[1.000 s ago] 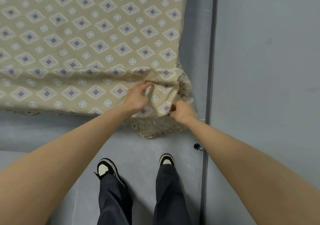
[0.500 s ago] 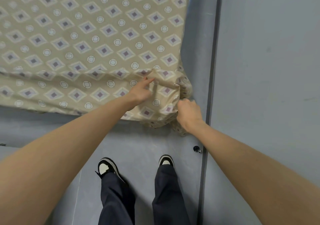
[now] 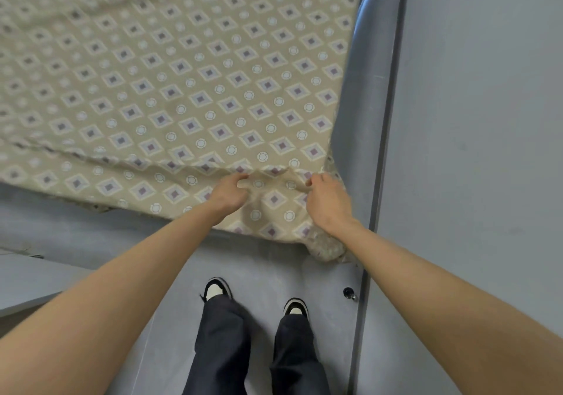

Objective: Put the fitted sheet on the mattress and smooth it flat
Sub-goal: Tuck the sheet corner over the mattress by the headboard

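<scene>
A beige fitted sheet with purple diamonds and white rings covers the top of the mattress, whose own surface is hidden beneath it. At the near right corner the cloth is bunched into folds. My left hand pinches a fold of the sheet at the top edge of that corner. About a hand's width to the right, my right hand grips the sheet where it turns down over the corner. Below my right wrist a gathered lump of sheet hem hangs off the corner.
A grey wall runs along the right, with a grey upright strip between it and the bed. Grey floor lies in front, where my feet stand. A small black knob sits low by the wall. A grey panel lies at left.
My right hand rose from the lower side of the corner to its top edge. My left hand stayed pinching the fold. The view tilted, showing more of the sheet's top.
</scene>
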`<state>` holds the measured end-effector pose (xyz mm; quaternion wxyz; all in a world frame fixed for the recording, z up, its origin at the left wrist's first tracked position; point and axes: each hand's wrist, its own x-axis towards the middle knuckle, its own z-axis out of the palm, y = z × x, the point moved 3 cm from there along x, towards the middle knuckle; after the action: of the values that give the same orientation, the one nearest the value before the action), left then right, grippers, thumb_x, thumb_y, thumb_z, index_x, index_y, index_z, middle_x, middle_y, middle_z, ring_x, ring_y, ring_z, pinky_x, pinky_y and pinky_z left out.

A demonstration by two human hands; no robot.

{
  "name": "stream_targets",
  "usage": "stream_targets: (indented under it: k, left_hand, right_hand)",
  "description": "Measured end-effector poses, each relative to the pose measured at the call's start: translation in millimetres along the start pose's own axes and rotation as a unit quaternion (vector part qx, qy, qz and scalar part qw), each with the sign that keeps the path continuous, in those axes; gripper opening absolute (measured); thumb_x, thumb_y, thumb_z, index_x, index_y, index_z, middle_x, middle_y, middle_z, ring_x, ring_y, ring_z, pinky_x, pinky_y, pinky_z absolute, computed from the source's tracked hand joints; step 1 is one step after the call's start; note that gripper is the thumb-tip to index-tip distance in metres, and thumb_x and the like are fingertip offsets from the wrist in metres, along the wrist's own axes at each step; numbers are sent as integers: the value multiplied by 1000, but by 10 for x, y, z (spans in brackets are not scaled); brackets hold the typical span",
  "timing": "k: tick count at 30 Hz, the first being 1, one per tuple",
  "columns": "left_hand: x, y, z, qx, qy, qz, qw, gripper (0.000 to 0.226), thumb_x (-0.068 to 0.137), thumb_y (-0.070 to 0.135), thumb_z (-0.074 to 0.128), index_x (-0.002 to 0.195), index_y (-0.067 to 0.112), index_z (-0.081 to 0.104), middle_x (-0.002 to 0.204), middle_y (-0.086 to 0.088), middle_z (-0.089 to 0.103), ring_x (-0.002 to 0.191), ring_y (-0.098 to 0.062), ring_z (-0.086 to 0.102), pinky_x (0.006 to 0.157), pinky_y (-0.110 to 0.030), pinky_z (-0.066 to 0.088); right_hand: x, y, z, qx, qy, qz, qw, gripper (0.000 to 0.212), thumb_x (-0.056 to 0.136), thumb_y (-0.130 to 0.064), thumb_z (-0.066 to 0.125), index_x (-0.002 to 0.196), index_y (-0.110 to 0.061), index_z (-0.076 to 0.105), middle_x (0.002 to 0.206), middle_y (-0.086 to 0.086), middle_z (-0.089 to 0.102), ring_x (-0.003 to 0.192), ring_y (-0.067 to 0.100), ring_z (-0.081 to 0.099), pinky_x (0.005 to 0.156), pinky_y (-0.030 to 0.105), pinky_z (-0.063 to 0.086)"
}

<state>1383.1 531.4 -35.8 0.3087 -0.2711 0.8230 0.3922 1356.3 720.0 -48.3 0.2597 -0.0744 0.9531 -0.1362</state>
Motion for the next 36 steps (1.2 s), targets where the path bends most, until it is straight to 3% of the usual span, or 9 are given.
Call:
stream_targets:
  k: [8, 11, 14, 17, 21, 26, 30, 33, 36]
  left_hand:
    - [508, -143, -707, 54, 67, 19, 996, 42, 100, 13, 32, 142, 13, 39, 144, -9, 45, 122, -26, 52, 92, -31, 42]
    - [892, -212, -956, 79, 76, 25, 994, 42, 101, 17, 31, 143, 20, 35, 122, -9, 62, 91, -24, 60, 78, -33, 47]
    - [1268, -253, -1119, 126, 69, 39, 989, 49, 99, 21, 34, 148, 25, 24, 102, -12, 68, 86, -29, 62, 74, -37, 49]
    - [1657, -316, -1165, 191, 35, 63, 979, 60, 97, 26, 37, 149, 33, 10, 85, -12, 66, 75, -31, 62, 60, -33, 45]
    - [1947, -278, -1183, 310, 32, 118, 943, 66, 91, 21, 52, 147, 28, 17, 93, -10, 64, 81, -31, 61, 59, -32, 39]
    - [2109, -146, -1215, 397, 60, 181, 898, 36, 88, 16, 58, 123, 21, 49, 109, -3, 61, 89, -28, 64, 61, -30, 37]
    - [2285, -2, -1284, 429, 21, 204, 880, 25, 86, 5, 61, 104, 23, 63, 110, 2, 59, 90, -24, 65, 60, -29, 35]
    - [2306, 106, -1351, 413, 32, 211, 885, 20, 88, 2, 57, 104, 13, 55, 108, -4, 55, 85, -28, 61, 58, -33, 35]
    - [2352, 323, -1458, 366, 57, 224, 902, 17, 89, -2, 48, 101, 9, 50, 103, -8, 54, 79, -33, 57, 59, -35, 34]
  right_hand:
    - [576, -475, -187, 8, -15, -9, 1000, 37, 93, -3, 37, 126, -14, 52, 127, 6, 58, 115, 27, 52, 93, 37, 42]
    - [952, -650, -66, 2, -31, 8, 999, 37, 93, -3, 39, 128, -12, 46, 118, 10, 63, 105, 31, 57, 84, 38, 44]
    - [1272, -765, 37, -9, -62, 43, 997, 48, 90, 0, 39, 137, -12, 33, 104, 12, 64, 90, 30, 60, 69, 34, 42]
    - [1557, -801, 137, -7, -68, 85, 994, 57, 91, -3, 43, 142, -14, 22, 95, 10, 58, 76, 27, 53, 68, 35, 42]
    - [1783, -796, 212, -89, -47, 87, 991, 51, 91, -1, 48, 136, -8, 28, 69, 2, 46, 64, 25, 52, 57, 33, 39]
    - [1848, -778, 129, -183, -48, 59, 980, 32, 86, 8, 49, 115, -8, 47, 104, 7, 61, 92, 28, 64, 65, 31, 35]
    - [1915, -789, 54, -167, -71, 69, 981, 31, 87, 8, 46, 114, -7, 48, 104, 8, 62, 90, 28, 65, 65, 32, 39]
    - [1929, -774, -70, -130, -52, 94, 986, 34, 89, 6, 42, 120, -6, 42, 90, 7, 62, 74, 26, 62, 59, 32, 42]
    - [2044, -761, -265, -124, -19, 100, 987, 41, 88, 6, 38, 127, -6, 35, 63, 2, 44, 50, 18, 44, 45, 30, 32]
